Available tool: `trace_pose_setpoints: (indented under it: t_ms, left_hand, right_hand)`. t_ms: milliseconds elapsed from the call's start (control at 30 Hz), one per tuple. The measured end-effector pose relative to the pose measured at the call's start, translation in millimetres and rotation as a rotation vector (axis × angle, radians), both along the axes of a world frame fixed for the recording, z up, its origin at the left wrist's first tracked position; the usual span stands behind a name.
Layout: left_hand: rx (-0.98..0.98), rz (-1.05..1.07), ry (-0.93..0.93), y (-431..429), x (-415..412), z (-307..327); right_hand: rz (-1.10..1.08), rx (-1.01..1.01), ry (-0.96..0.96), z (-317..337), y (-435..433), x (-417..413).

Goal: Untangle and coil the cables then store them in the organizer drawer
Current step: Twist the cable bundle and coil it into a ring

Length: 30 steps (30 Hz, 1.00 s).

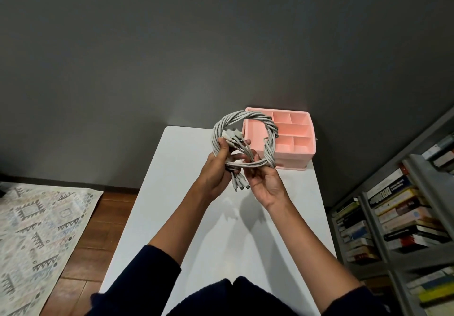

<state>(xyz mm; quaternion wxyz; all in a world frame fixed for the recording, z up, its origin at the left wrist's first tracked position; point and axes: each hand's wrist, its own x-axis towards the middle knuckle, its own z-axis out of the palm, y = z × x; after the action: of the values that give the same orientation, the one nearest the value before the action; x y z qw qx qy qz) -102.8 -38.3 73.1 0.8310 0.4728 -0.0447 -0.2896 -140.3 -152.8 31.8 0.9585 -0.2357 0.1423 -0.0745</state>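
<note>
The white cables (233, 117), twisted into one ring, are held above the desk (186, 158), just in front of the pink organizer (292, 154) at its far end. The ring's left side is gripped by the left hand (216, 170), and its lower edge is pinched by the right hand (265, 183).

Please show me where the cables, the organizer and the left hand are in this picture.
cables (228, 120): head view, upper left arc of the coil.
organizer (294, 156): head view, pink front wall.
left hand (216, 170): head view, middle of the hand.
</note>
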Motion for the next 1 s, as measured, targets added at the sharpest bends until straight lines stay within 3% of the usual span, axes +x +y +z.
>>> trace_pose_setpoints:
  t_ms: [167,233,400,567,700,800,933,1000]
  left_hand:
    - [0.006,-0.146,-0.107,2.8,2.5,5.6]
    - [0.030,-0.154,-0.107,2.0,4.5,7.0]
    - [0.082,-0.090,-0.130,4.1,2.8,-0.1]
    - [-0.001,0.015,-0.199,9.5,9.3,-3.7]
    - [0.014,0.140,-0.254,16.7,20.0,-3.8]
    - [0.039,0.135,-0.314,20.2,22.1,-2.8]
    - [0.081,0.079,-0.361,14.1,11.3,-3.6]
    - [0.076,0.044,-0.311,9.1,8.4,-5.7]
  right_hand:
    - [0.034,-0.007,0.005,0.4,-4.4,-4.0]
    - [0.109,-0.103,0.004,2.6,-6.4,-7.3]
    - [0.192,-0.275,0.061,10.7,-10.1,-9.0]
    - [0.207,-0.498,0.140,19.4,-11.5,-4.2]
    - [0.300,-0.555,0.056,26.9,-19.0,-7.2]
    - [0.260,-0.505,0.026,33.3,-18.3,-4.6]
    - [0.048,-0.720,0.165,37.6,4.4,8.7]
    - [-0.060,-0.717,0.211,36.9,10.6,14.3]
